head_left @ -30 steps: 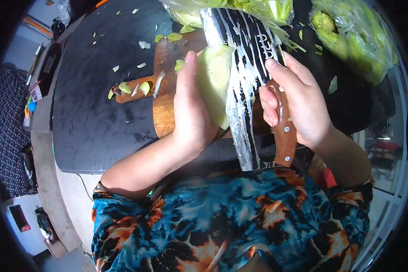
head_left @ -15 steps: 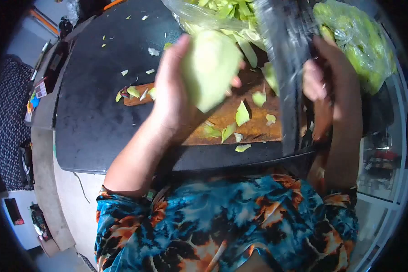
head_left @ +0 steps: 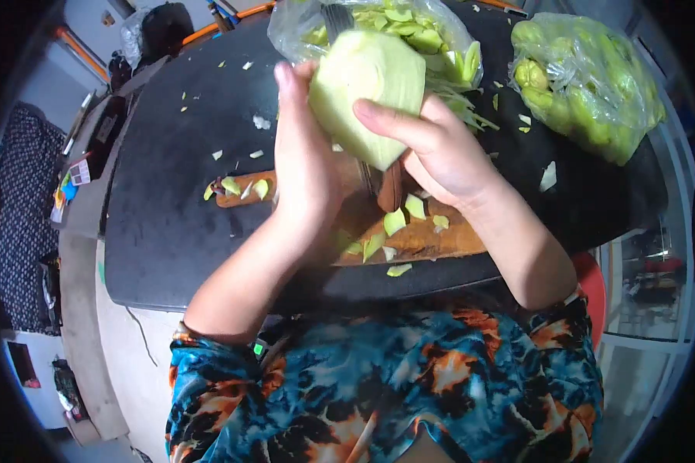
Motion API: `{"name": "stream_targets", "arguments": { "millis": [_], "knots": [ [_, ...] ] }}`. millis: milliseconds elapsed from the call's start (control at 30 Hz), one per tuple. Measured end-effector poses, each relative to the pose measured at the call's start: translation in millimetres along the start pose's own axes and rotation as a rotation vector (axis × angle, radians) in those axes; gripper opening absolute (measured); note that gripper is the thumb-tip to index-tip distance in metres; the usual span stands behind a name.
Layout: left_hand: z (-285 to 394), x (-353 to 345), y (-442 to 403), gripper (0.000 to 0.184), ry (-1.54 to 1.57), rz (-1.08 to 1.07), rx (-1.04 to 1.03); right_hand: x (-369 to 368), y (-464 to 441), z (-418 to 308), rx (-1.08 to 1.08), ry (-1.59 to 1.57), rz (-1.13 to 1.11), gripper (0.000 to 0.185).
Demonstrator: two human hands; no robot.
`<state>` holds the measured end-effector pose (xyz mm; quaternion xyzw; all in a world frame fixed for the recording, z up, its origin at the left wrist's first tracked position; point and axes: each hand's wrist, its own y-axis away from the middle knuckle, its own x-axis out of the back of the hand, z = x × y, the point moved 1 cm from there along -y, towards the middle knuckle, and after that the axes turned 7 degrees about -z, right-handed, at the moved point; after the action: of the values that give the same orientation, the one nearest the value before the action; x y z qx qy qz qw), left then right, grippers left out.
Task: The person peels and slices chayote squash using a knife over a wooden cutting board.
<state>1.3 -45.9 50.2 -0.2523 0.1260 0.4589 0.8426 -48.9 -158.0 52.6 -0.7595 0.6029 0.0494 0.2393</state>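
Observation:
A large peeled green mango point(head_left: 367, 85), pale and smooth with flat cut facets, is held up over the table. My left hand point(head_left: 305, 147) cups its left side, thumb up along the edge. My right hand point(head_left: 448, 147) grips its right side, thumb pressed on the near face and the other fingers mostly hidden. Below and behind the mango is a knife; its brown wooden handle point(head_left: 391, 189) shows over the wooden cutting board point(head_left: 440, 239), and part of the dark blade point(head_left: 337, 19) shows above the mango. The middle of the knife is hidden. Pieces of green peel point(head_left: 394, 222) lie on the board.
An open clear plastic bag point(head_left: 289, 23) with peels and pale strips stands at the back. To its right sits a clear bag of green fruit point(head_left: 587, 92). Small scraps dot the black table point(head_left: 177, 231). A red seat edge point(head_left: 591, 289) shows at right.
My right hand has come left, from the knife at the right side to the mango. The knife now appears lower, behind the mango. My left hand keeps hold of the mango.

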Motion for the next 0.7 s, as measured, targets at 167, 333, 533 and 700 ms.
{"name": "stream_targets", "arguments": {
  "millis": [167,333,533,700],
  "knots": [
    [-7.8,33.1,12.7,0.049,-0.005,-0.027,0.245,17.4,11.7,5.3,0.002,-0.043,-0.033,0.040],
    [18.4,8.6,10.6,0.054,0.167,-0.178,0.487,14.0,17.0,3.6,-0.013,0.443,-0.186,0.034],
    [3.0,23.5,-5.9,0.048,-0.021,-0.034,0.466,-5.0,32.9,-15.6,-0.005,0.360,0.037,0.049],
    [19.7,53.7,-12.1,0.024,0.181,-0.051,0.085,28.3,35.6,-22.3,0.021,0.013,0.089,0.045]
  ]
}}
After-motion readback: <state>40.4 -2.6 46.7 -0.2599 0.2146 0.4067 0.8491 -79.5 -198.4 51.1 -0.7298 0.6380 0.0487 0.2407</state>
